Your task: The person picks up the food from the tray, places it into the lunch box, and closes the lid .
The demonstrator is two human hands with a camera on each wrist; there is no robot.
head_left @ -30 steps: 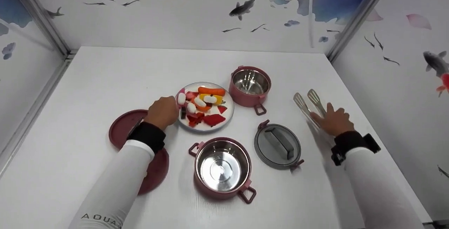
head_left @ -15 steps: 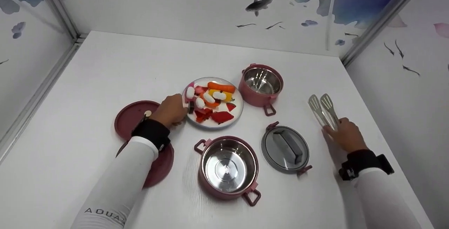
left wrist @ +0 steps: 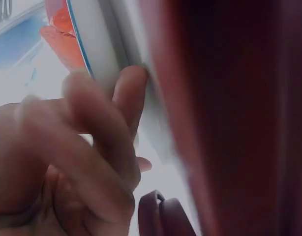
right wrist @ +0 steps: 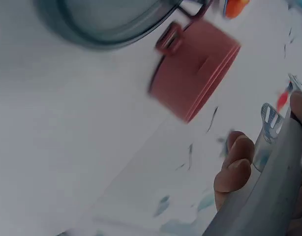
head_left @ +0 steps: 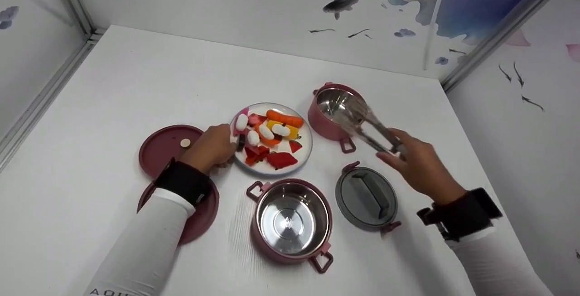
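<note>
My left hand (head_left: 213, 146) pinches the left rim of a white plate (head_left: 305, 151); in the left wrist view a fingertip lies against the plate's outer side (left wrist: 99, 37). On the plate are a carrot (head_left: 284, 118), a yellow piece (head_left: 290, 135), several white oval pieces (head_left: 266, 131) and red pieces (head_left: 282, 160). My right hand (head_left: 421, 164) grips metal tongs (head_left: 380, 129) with slotted ends. Their parted tips, blurred in the head view, overlap the opening of the small red pot (head_left: 324, 123). The right wrist view shows that pot (right wrist: 195, 71) beyond the tongs (right wrist: 271, 189).
A larger red pot (head_left: 267, 253) with two handles stands in front of the plate. Right of it lies a grey lid (head_left: 355, 196). Two dark red round lids (head_left: 158, 148) lie partly under my left arm. Printed walls (head_left: 253, 24) enclose the table.
My right hand has taken up the tongs from the table's right side and swung them left, over the small pot. My left hand stays at the plate's rim. The view has shifted somewhat.
</note>
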